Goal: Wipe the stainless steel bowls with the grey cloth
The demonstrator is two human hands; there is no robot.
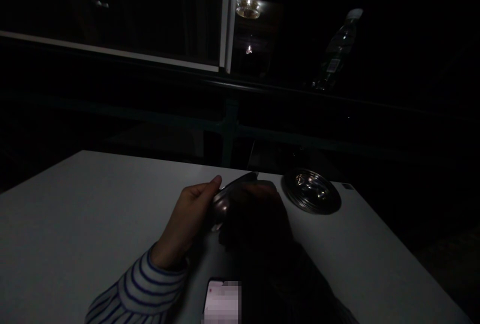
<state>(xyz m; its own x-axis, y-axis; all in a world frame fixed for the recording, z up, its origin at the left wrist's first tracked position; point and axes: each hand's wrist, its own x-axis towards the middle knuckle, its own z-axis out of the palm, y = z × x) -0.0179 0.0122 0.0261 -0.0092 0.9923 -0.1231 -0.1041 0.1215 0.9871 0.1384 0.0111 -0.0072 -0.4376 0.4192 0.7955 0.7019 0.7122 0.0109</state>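
Note:
Near the table's far edge, my left hand [191, 214] grips the left side of a shiny metal bowl [220, 209], its thumb up along the rim. The bowl is tilted on its side, its rim slanting up to the right. My right hand [258, 214] is curled against the bowl's right side, in deep shadow. Its fingers are too dark to make out, and whether it holds anything besides the bowl cannot be seen. A striped blue and white sleeve covers my left wrist.
Shiny round metal dishes [313, 191], seemingly stacked, lie at the right of the white table [112, 204]. A lit phone [221, 301] lies at the near edge. Beyond the table are a dark railing [228, 124], a window frame [227, 19] and a tilted clear plastic bottle [339, 46].

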